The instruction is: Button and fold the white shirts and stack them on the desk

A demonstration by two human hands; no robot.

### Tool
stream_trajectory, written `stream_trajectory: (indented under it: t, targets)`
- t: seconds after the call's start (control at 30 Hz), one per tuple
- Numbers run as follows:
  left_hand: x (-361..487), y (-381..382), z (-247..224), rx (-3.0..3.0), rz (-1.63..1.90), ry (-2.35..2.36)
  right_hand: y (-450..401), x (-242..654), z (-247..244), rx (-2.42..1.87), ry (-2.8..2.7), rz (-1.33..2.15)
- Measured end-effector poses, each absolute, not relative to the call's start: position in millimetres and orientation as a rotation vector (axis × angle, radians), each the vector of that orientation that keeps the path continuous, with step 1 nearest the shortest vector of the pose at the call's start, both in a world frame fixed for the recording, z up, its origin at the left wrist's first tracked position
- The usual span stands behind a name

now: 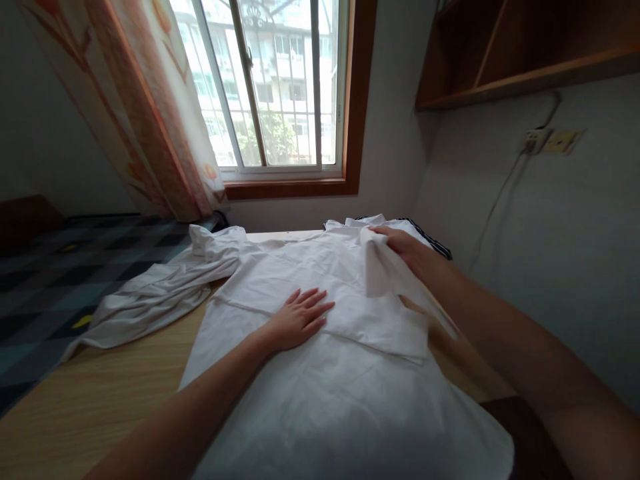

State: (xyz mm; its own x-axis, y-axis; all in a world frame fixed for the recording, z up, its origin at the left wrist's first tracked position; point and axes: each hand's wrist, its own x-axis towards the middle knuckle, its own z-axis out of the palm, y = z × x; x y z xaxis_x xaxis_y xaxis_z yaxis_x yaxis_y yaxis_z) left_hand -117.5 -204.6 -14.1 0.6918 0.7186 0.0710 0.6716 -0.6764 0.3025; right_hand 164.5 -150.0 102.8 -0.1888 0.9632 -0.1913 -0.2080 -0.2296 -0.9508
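A white shirt [280, 393] lies spread over the wooden table, its lower part toward me. My left hand [299, 320] rests flat on the cloth near the middle, fingers spread. At the far right of the shirt, my right hand [403, 245] grips a raised piece of the white cloth, which looks like a sleeve and hangs down blurred by motion. The other sleeve [165, 287] stretches out to the left, over the table edge toward the bed. Part of my right fingers is hidden behind the lifted cloth.
Behind the shirt are more folded white clothes and a striped dark garment [435, 241]. A checked bed [45, 267] adjoins the wooden table [125, 393] on the left. A window and curtain [145, 107] stand ahead; a wall shelf [530, 73] and plugged socket [535, 141] are at right.
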Motion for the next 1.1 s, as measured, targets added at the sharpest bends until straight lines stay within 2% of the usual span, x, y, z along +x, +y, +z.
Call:
stream_trajectory:
  t: [0.1,0.17,0.27,0.4,0.53,0.7,0.8,0.93,1.03,1.1]
  targets:
    - [-120.3,-198.9,-15.5,2.330,0.598,1.065,-150.5,111.1,86.0,-0.957,-0.923,1.653]
    - [-125.0,-195.1,-13.6,1.945,0.852,1.113,-156.4,93.2,72.8,-0.990,-1.106,1.795]
    - [-135.1,-193.2,-5.6,1.544,1.037,1.222,-162.8,95.7,55.8,-1.076,-1.452,1.685]
    - [-136.7,-199.6,5.2,1.728,0.911,1.280,-161.6,123.8,40.2,-1.326,-1.692,1.325]
    - [-118.7,-210.5,7.2,2.065,0.657,1.281,-168.9,136.1,29.2,-1.590,-2.051,1.178]
    - [-101.5,-219.4,5.2,2.284,0.556,1.370,-186.3,122.2,17.2,-1.269,-2.290,1.021]
    - [-98.2,-220.4,-1.0,2.207,0.609,1.393,-192.4,111.4,6.3,-1.080,-2.332,0.952]
    - [-97.7,-218.0,-10.5,1.921,0.773,1.322,-196.4,105.9,-2.2,-1.046,-2.298,0.823]
    - [-101.9,-216.5,-5.7,1.676,0.882,1.243,-190.9,117.0,1.8,-1.146,-2.161,0.685]
    - [-108.8,-215.9,4.9,1.506,0.952,1.247,-182.6,132.7,5.7,-1.300,-2.078,0.475]
